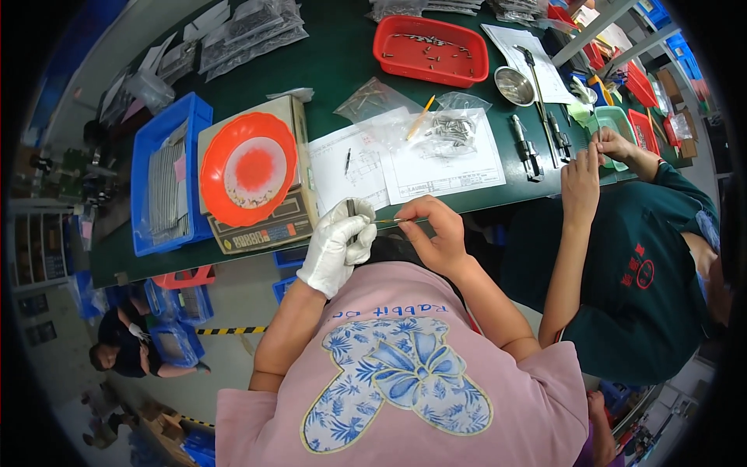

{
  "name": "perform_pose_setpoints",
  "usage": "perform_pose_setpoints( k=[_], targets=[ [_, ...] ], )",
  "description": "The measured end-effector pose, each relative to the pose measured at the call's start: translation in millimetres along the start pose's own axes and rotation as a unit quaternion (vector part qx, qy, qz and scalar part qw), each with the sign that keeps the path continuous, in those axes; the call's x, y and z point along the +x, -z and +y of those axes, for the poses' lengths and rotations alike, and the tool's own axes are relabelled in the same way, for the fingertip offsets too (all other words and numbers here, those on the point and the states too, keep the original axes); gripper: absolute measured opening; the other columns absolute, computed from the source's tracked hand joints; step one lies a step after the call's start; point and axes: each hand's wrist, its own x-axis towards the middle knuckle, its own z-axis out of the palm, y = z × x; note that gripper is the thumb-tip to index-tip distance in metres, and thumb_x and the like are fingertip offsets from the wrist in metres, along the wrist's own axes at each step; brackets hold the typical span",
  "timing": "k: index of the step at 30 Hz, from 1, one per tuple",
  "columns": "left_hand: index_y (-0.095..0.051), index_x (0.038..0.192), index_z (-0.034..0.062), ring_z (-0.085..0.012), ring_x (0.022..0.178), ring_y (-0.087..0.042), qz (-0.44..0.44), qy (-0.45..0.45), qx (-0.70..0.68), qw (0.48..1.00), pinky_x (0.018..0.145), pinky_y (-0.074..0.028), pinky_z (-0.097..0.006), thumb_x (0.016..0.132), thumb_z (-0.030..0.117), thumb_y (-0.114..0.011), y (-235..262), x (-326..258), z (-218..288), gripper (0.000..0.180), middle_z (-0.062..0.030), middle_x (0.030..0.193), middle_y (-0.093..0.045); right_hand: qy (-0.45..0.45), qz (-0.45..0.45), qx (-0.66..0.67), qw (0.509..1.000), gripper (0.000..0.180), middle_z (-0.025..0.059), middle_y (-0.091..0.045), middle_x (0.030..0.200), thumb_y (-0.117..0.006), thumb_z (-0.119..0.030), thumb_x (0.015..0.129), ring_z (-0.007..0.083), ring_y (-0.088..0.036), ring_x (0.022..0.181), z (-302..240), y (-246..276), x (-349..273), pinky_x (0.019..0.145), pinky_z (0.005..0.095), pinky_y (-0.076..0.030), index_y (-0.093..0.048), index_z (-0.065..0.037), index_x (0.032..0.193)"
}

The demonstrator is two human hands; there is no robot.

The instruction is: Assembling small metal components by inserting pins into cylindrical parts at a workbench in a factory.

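While the gloved left hand (340, 243) grips a metal cylinder (352, 208), the bare right hand (437, 235) pinches a thin brush (387, 222).

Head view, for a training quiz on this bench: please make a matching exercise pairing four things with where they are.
Things:
1. orange dish
2. red tray
3. metal bowl
4. blue bin

Places:
A. right of the red tray, beside a paper sheet
B. on top of the weighing scale
C. far side of the green table, holding small metal parts
D. left of the scale, at the table's near edge

Pairs: 1-B, 2-C, 3-A, 4-D
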Motion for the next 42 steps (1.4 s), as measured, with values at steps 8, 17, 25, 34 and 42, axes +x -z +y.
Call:
perform_pose_setpoints(
  k=[8,17,25,34,42],
  targets=[
    [-0.046,0.083,0.0069,-0.0032,0.036,-0.023,0.009,0.004,0.018,1.000,0.034,-0.019,-0.017,0.077,0.007,-0.041,2,-2,0,0.008,-0.0007,0.055,-0.042,-0.007,-0.047,-0.054,0.997,0.009,0.0103,-0.056,0.074,-0.058,0.001,0.069,0.0209,-0.054,0.063,1,1,-4,0.057,0.0269,-0.043,-0.051,0.000,0.076],
    [-0.044,0.077,0.0084,-0.0051,0.042,-0.034,0.023,-0.025,0.213,0.977,0.038,-0.026,-0.017,0.078,0.009,-0.044,0,12,1,0.001,0.0020,0.055,-0.039,0.012,-0.064,-0.092,0.994,0.007,0.0121,-0.049,0.066,-0.054,-0.007,0.072,0.0301,-0.049,0.059,15,1,-8,0.052,0.0367,-0.039,-0.050,-0.002,0.071],
    [-0.043,0.079,0.0085,-0.0024,0.043,-0.032,-0.013,-0.044,0.264,0.964,0.037,-0.024,-0.014,0.077,0.007,-0.045,-4,30,-13,0.003,0.0043,0.057,-0.036,-0.115,0.000,-0.076,0.990,0.024,0.0177,-0.047,0.065,-0.042,-0.021,0.083,0.0351,-0.047,0.063,6,3,-32,0.054,0.0396,-0.037,-0.043,-0.001,0.070],
    [-0.045,0.083,0.0105,-0.0014,0.042,-0.033,-0.143,-0.009,0.262,0.955,0.036,-0.023,-0.013,0.078,0.010,-0.047,-12,51,-26,0.006,0.0048,0.056,-0.039,-0.130,0.184,-0.152,0.962,0.027,0.0138,-0.050,0.057,-0.042,-0.021,0.083,0.0336,-0.050,0.057,-20,6,-59,0.052,0.0389,-0.039,-0.047,-0.003,0.063],
    [-0.056,0.089,0.0021,-0.0051,0.062,-0.047,-0.231,-0.078,0.470,0.849,0.057,-0.038,-0.017,0.064,0.000,-0.068,-58,41,-25,0.027,0.0012,0.074,-0.054,-0.318,0.269,0.237,0.878,0.042,-0.0009,-0.044,0.047,-0.043,-0.029,0.086,0.0054,-0.038,0.042,-26,23,-64,0.039,0.0206,-0.030,-0.047,-0.005,0.051]
  ],
)
